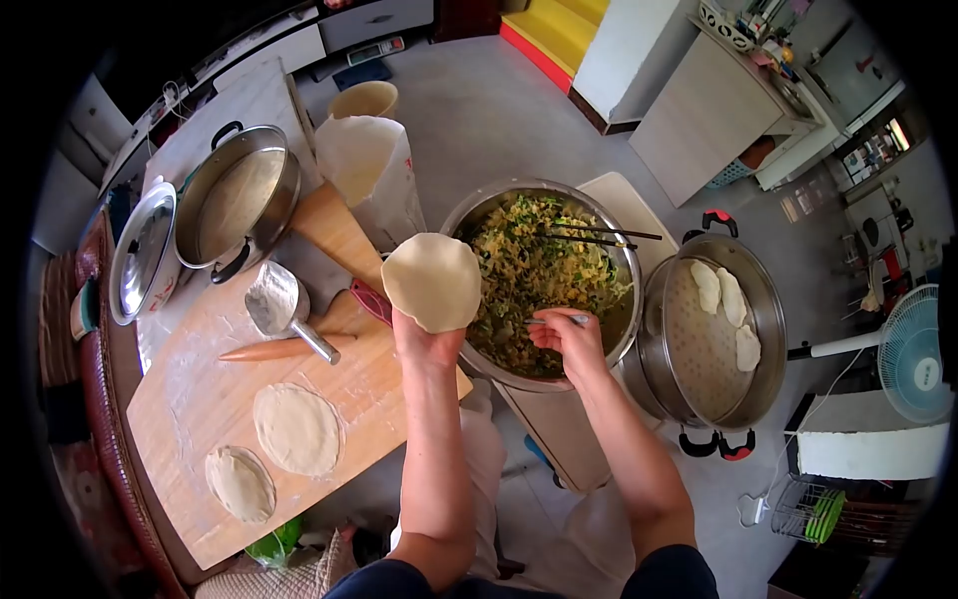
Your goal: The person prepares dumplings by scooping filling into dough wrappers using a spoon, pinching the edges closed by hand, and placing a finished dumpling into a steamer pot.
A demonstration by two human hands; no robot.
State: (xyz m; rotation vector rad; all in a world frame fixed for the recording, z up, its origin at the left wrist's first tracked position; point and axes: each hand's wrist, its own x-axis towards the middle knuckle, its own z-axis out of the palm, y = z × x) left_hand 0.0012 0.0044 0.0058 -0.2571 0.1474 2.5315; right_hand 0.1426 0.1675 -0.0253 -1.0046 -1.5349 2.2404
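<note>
1. Cream-coloured dough, rolled into a round (435,278), rests on the upturned left hand (429,344) just beside the filling bowl; its upper face looks bare, and the fingers beneath are hidden.
2. Right hand (574,344), narrowed in a pinch, holds a spoon (577,319) over the steel mixing bowl (539,186). Whether the spoon carries any filling I cannot tell.
3. Done, as far as I can judge: three shaped dumplings (732,299) lie towards the far side of the steamer (699,369), whose perforated floor is mostly uncovered.
4. Left, by the look of it: the round in hand is unfilled, and two dough pieces wait on the floured wooden board (369,399). One is a flat oval (297,429); the other, smaller piece (239,484) has layered-looking edges, and I cannot tell whether it is folded or stacked.
5. Plenty of chopped green-and-yellow filling (529,250) remains, so the work seems nearer its start than its finish.
6. Counted: three dumplings, three dough pieces including the one held, one spoon, two chopsticks (599,238) across the bowl's edge, one slim rolling pin (261,350) and one metal scoop (274,299).
</note>
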